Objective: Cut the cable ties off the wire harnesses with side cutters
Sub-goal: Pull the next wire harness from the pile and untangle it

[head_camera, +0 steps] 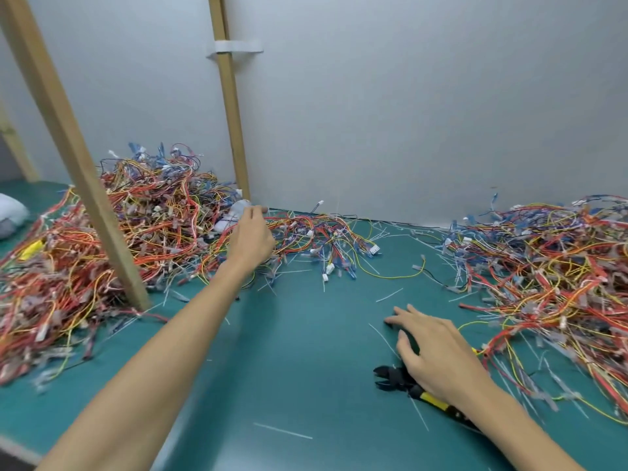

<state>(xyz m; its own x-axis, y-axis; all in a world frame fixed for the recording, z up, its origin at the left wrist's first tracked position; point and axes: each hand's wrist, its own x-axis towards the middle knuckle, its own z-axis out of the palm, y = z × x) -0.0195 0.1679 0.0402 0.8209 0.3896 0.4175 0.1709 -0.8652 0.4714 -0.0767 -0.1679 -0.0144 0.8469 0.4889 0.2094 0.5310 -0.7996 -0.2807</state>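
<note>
A big tangled heap of red, yellow and blue wire harnesses (136, 226) covers the left of the green table. A second heap of harnesses (550, 266) spreads over the right side. My left hand (251, 236) is stretched far forward to the edge of the left heap, fingers bent among the wires; what it holds is hidden. My right hand (431, 355) lies with spread, relaxed fingers on the table, over the side cutters (394, 379). The cutters have black jaws, open and pointing left, and yellow-black handles running under my wrist.
Two wooden posts stand on the table: one post (85, 171) slants through the left heap, another post (234, 124) rises against the grey back wall. Cut white cable ties (282, 431) lie scattered on the green mat (289, 351). A white bag (12, 212) sits far left.
</note>
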